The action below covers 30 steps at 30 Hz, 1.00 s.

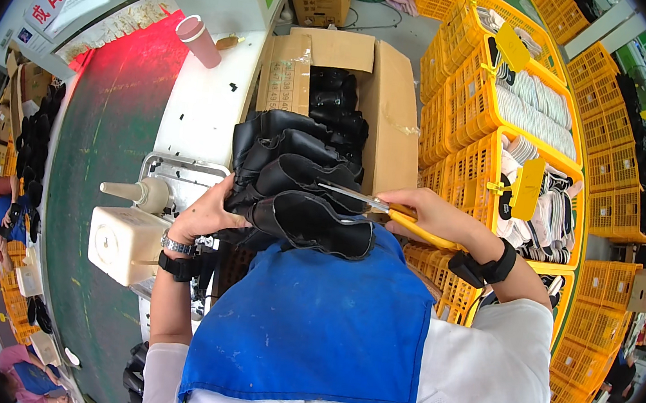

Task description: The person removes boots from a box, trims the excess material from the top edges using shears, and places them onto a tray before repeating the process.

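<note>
Yellow crates (506, 103) are crowding the factory floor to the right of an open cardboard box (380, 105), which is sitting on a white workbench (207, 103) and holding more black pieces. A pink cup (198, 40) is standing on the bench beyond the box's left flap, and a cream sewing machine (126, 240) is sitting nearer the worker, below and left of the box. A dark green conveyor belt (109, 140) is running farther left of the box.

Just in front of the box, a worker in a blue apron (310, 326) is holding a stack of black shoe uppers (293, 183) against the chest. The left hand (207, 217) is cupping the stack's left side, fingers curled around the pieces. The right hand (424, 212) is gripping yellow-handled scissors (385, 208), fingers closed through the handles, the blades reaching across the upper second from the front of the stack.

Risk appears to lie in the blades: working this close to the soft edge, they could nick the material itself. The stack, fanned and held by one hand only, could also slip, sending pieces toward the floor.
</note>
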Tool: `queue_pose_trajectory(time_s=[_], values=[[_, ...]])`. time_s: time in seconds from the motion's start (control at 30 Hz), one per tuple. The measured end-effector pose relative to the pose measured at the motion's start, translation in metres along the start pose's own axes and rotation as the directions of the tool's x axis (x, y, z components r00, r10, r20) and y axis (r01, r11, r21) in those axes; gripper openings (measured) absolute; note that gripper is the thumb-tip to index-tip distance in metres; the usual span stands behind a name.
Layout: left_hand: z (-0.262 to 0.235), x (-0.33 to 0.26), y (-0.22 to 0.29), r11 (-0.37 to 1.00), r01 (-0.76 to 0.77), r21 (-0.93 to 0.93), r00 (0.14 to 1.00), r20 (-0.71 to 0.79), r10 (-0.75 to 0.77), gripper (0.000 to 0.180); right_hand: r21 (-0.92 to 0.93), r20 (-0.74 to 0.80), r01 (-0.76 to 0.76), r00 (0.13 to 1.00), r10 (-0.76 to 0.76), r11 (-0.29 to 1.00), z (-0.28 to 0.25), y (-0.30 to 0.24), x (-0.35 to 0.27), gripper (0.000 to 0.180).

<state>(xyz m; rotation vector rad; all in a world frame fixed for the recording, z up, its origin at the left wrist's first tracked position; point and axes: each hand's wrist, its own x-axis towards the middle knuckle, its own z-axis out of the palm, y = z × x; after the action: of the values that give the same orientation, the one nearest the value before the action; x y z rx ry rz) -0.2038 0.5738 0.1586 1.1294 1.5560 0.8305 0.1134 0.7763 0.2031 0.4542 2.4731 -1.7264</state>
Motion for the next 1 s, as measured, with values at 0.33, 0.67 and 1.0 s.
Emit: queue_pose_trajectory(time_s=[0.33, 0.67, 1.0], values=[[0.000, -0.002, 0.001, 0.998, 0.027, 0.053, 1.000, -0.003, -0.027, 0.078, -0.110, -0.054, 0.138, 0.988, -0.145, 0.984, 0.007, 0.002, 0.012, 0.029], [0.001, -0.002, -0.006, 0.999, -0.015, -0.029, 1.000, -0.007, 0.015, 0.080, -0.176, -0.251, 0.005, 0.967, -0.050, 0.984, 0.005, 0.003, 0.003, 0.027], [0.002, -0.001, 0.010, 0.999, -0.028, 0.035, 0.999, 0.030, 0.027, 0.078, -0.577, -0.289, 0.099, 0.903, -0.317, 0.810, -0.023, 0.012, 0.034, 0.044]])
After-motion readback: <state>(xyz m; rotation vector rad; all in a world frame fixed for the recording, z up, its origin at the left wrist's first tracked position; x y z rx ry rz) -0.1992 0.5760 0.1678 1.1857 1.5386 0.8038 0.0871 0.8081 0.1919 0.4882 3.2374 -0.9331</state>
